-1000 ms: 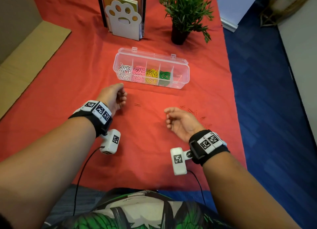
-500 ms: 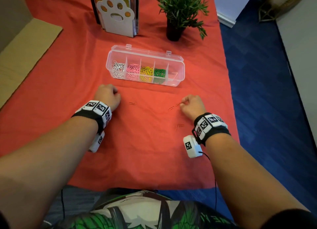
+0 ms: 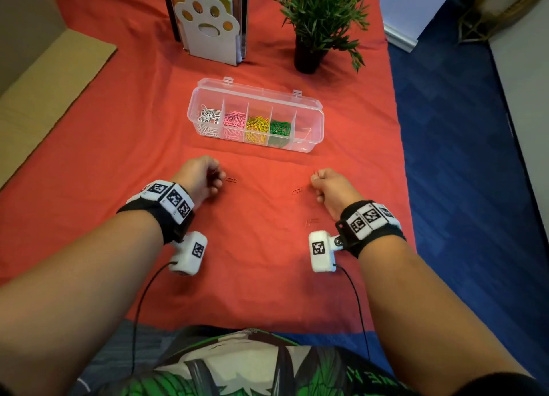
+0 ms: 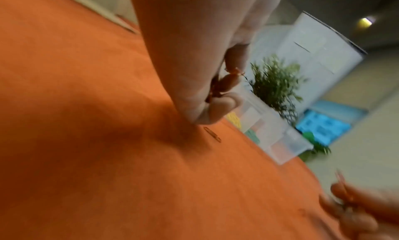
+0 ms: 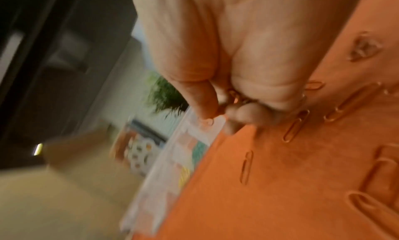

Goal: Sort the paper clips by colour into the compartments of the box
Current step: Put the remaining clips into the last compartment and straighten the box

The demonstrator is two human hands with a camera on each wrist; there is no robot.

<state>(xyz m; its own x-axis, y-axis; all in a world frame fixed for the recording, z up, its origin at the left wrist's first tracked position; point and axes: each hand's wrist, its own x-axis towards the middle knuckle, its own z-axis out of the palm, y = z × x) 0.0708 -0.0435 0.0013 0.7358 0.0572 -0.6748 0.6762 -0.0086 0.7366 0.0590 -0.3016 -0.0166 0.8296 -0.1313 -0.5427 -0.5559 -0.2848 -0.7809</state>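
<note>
Red paper clips pinched in curled right hand, left hand likewise

both forearms are reaching forward over the worktop, wrists banded. the left hand is curling its fingers around orange clips; the right hand is doing likewise.
</note>
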